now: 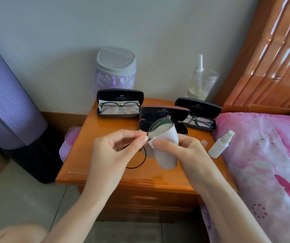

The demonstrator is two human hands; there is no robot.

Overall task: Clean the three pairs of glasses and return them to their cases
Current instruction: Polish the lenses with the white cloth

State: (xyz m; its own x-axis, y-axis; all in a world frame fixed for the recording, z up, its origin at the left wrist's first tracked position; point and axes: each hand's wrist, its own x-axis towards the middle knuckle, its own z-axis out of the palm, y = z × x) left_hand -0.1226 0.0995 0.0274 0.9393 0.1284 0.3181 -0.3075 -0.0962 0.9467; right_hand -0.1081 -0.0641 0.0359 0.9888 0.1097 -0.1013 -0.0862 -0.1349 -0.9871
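Note:
Over the wooden nightstand I hold a thin black-framed pair of glasses. My left hand pinches its frame at the lens edge. My right hand grips a pale cleaning cloth wrapped round one lens, thumb pressed on the cloth. Behind stands an open, empty middle case. An open left case holds glasses on a white cloth. An open right case holds a dark-framed pair.
A small white spray bottle lies at the nightstand's right edge with its clear cap beside it. A grey swing-lid bin and a clear jar stand at the back. A pink-covered bed borders the right; a purple rolled mat stands left.

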